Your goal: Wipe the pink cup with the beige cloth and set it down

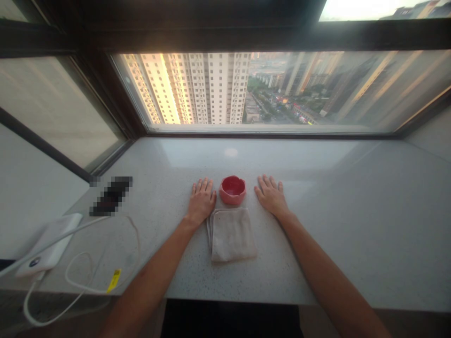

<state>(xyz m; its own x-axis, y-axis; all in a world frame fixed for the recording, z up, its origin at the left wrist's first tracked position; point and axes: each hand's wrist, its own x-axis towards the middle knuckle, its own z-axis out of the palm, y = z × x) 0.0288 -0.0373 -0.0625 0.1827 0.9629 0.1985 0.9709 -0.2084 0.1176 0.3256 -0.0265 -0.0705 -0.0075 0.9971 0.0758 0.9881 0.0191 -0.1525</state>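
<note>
- Two open grips, the left grip [201, 202] and the right grip [271, 196], are resting palm-down on the desk [317, 256], with fingers spread toward the back edge; neither is holding anything.
- The left grip is lying just beside the red ceramic ashtray [232, 196], and its heel is sitting near the upper left corner of the folded cloth [231, 236]; I cannot tell whether it is touching either one.
- The right grip is resting near the ashtray on the other side, slightly farther from it than the left grip, and is apart from the cloth.
- The ashtray is standing upright between the grips, nearer the back edge than the front edge, with its notched rim facing up.
- The cloth is lying flat and folded in a rough square, directly in front of the ashtray and toward the desk's front edge; its folded layers are showing along its left side.
- Neither object is being lifted or moved: the ashtray is standing on the desk and the cloth is remaining folded.
- Toward the left end, a dark pixelated rectangle [111, 196] is lying on the desk.
- Near the front left corner, a white power bank [49, 244] is sitting with a white cable [81, 277] looping past a yellow tag [113, 280] and over the front edge.
- A dark window frame [225, 40] is running along the back edge, with apartment towers [211, 89] showing through the glass.
</note>
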